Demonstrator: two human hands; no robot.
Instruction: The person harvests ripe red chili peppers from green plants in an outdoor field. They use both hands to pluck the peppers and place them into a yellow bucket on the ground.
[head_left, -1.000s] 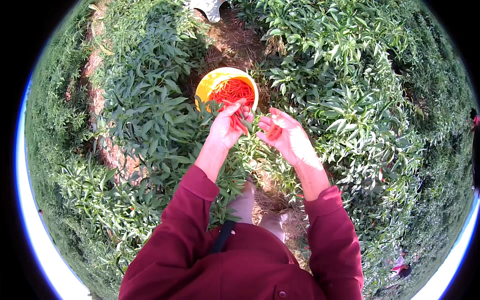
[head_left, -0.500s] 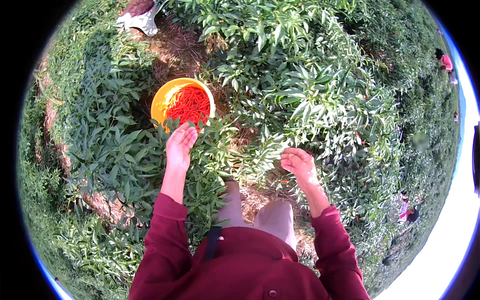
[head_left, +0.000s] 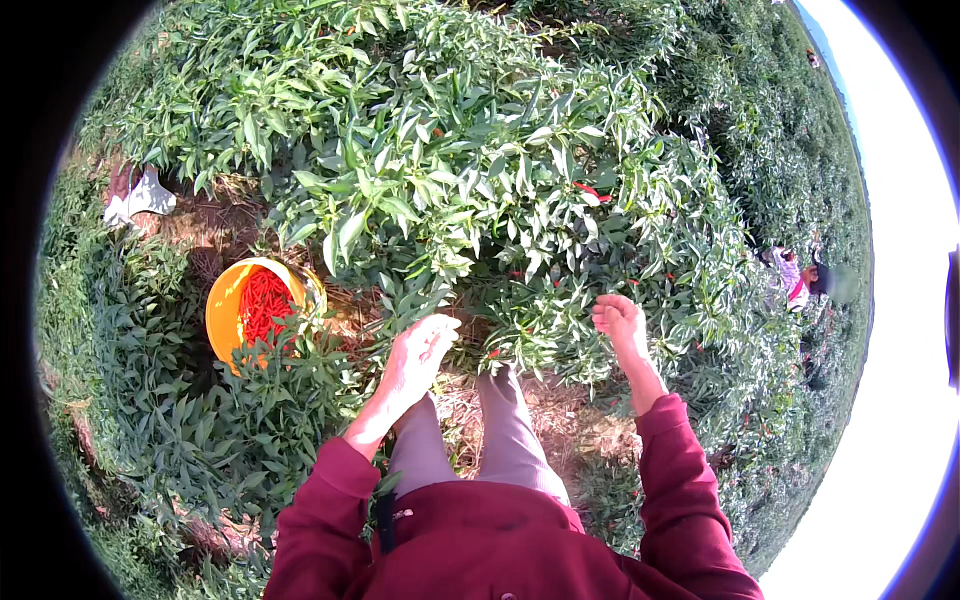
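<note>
My left hand (head_left: 420, 350) hovers above the leaves in front of my knees, its fingers loosely stretched out and nothing visible in it. To the right, my right hand (head_left: 621, 326) is over the edge of a chili plant (head_left: 555, 290), its fingers curled in. Whether it holds anything is too small to make out. Red chilies (head_left: 598, 193) hang among the green leaves beyond my hands. A yellow bucket (head_left: 226, 305) stands at the left between the plants, partly filled with picked red chilies (head_left: 266, 303). Leaves cover the bucket's near edge.
Dense chili plants spread on both sides. Dry straw-covered soil (head_left: 560, 415) shows around my legs (head_left: 510, 435). A white and dark red object (head_left: 140, 197) lies at the far left. Another person (head_left: 793, 278) is among the plants at the right.
My view has turned right, so the bucket now appears farther left. My left hand has come away from above the bucket toward my right hand, which is now over the right-hand plants.
</note>
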